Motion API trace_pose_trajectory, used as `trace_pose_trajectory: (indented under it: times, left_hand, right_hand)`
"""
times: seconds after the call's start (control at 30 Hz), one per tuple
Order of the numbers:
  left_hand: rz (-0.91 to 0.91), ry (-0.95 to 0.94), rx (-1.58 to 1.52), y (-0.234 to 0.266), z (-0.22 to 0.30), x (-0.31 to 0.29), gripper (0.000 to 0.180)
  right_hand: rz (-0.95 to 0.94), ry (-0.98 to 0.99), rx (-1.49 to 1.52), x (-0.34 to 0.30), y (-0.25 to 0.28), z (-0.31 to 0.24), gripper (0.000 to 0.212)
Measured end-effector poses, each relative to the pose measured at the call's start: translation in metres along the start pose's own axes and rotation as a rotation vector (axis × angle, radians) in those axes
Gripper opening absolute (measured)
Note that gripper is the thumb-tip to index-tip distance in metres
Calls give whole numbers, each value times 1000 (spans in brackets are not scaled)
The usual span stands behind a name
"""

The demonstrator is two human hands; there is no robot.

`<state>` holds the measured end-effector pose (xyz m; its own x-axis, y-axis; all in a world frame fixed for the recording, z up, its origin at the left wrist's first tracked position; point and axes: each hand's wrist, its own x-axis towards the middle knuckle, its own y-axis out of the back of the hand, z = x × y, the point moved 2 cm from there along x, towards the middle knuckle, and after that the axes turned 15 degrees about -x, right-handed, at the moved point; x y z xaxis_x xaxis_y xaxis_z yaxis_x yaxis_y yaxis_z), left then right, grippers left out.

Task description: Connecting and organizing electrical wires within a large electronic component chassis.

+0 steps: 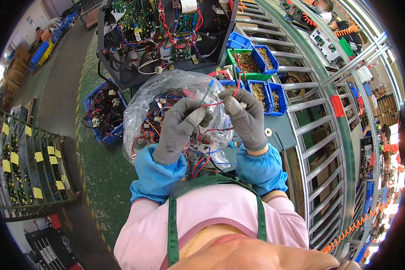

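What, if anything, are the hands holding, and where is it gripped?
A red wire, pinched by the left hand and the right hand, a short stretch showing between them; whether either grips an end is unclear.

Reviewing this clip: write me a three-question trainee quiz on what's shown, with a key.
1. What colour is the wire between the left hand and the right hand? A) yellow B) red C) white
2. True or false: both hands are bare.
3. Fill in: in the picture, the blue crate of cables sits to the ___ of the clear plastic bag.

Key: 1. B. 2. False; both wear grey gloves. 3. left.
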<state>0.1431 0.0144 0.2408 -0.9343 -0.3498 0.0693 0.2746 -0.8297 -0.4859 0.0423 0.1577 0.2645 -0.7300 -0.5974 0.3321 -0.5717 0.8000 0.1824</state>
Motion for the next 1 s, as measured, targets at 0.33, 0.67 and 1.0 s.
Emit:
trace_pose_trajectory:
  times: [0.33,0.67,1.0]
  left_hand:
    - [133,-216,-116,13,-1,2,18]
    - [75,-402,-390,35,14,-12,18]
    - [-115,157,180,32,-20,-30,25]
  right_hand:
    - [150,-256,340,-9,12,18,18]
    - [-61,-343,198,-35,6,24,26]
    - [-411,-117,-167,-57,-34,45,22]
